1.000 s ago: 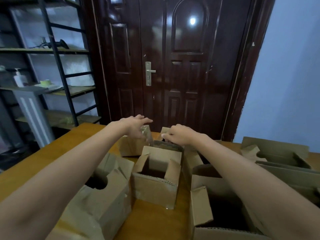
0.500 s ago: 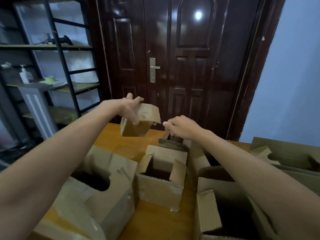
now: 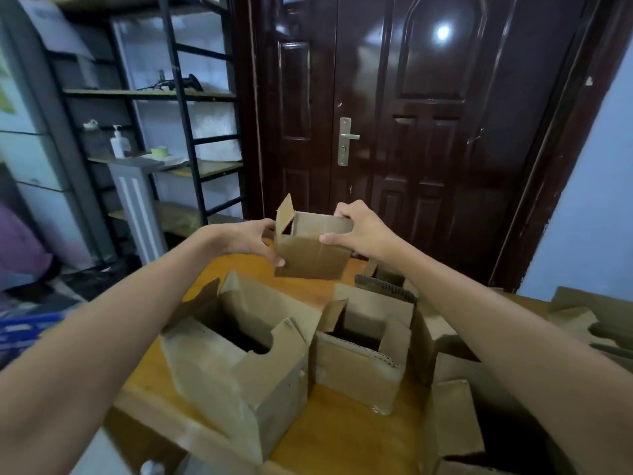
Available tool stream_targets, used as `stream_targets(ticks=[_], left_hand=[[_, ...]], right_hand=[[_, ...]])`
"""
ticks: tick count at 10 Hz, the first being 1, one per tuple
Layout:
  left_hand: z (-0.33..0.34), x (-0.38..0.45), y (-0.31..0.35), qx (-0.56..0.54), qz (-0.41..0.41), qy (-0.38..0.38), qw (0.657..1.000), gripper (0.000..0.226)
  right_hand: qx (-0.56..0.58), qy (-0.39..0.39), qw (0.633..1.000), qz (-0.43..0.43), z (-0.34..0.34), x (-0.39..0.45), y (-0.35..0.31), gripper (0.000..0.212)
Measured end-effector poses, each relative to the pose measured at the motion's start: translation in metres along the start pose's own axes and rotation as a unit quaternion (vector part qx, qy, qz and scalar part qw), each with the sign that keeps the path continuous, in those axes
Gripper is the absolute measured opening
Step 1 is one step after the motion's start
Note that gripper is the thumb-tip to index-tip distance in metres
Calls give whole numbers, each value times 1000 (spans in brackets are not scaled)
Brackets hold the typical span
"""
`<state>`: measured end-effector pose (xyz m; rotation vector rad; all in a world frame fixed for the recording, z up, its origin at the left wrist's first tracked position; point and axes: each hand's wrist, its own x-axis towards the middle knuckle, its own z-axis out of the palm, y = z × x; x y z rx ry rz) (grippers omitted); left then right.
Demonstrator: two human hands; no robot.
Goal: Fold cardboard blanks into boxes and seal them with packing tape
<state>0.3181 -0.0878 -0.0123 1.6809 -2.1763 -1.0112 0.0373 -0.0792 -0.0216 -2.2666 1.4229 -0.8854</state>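
Observation:
A small brown cardboard box (image 3: 310,255) hangs in the air above the far part of the wooden table (image 3: 342,437), its top flaps open and one flap sticking up at its left. My left hand (image 3: 251,240) grips its left side, thumb on the front face. My right hand (image 3: 359,231) grips its upper right corner, fingers over the top edge. No tape is visible on the table.
Several open-topped cardboard boxes stand on the table: a large one (image 3: 239,368) at left, a middle one (image 3: 363,358), others (image 3: 455,423) at right. A dark door (image 3: 411,132) is behind. Metal shelves (image 3: 171,132) at left hold a bottle and a tape roll (image 3: 159,152).
My left hand lifted the small box from the table and brought it toward me. My right hand left the boxes on the table and took hold of its right corner.

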Motion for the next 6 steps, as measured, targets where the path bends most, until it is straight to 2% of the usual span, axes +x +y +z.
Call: stream_targets(ticks=[1, 2, 3, 4, 5, 6], left_hand=[[-4, -5, 0, 33, -24, -6, 999, 126], [-8, -10, -6, 96, -32, 25, 995, 140], [-5, -22, -8, 148, -33, 61, 987, 126], [6, -37, 4, 194, 9, 134, 972, 94], [32, -48, 18, 232, 4, 177, 956, 77], [51, -50, 25, 241, 2, 189, 952, 74]], right_hand=[[-190, -21, 982, -7, 17, 2, -21, 45], [-274, -34, 961, -20, 40, 4, -41, 41], [-333, -89, 939, -17, 57, -1, -55, 44], [-367, -152, 918, -15, 62, -15, -64, 46], [-271, -184, 945, 9, 57, -27, -62, 37], [-204, -147, 967, 23, 40, -41, -62, 39]])
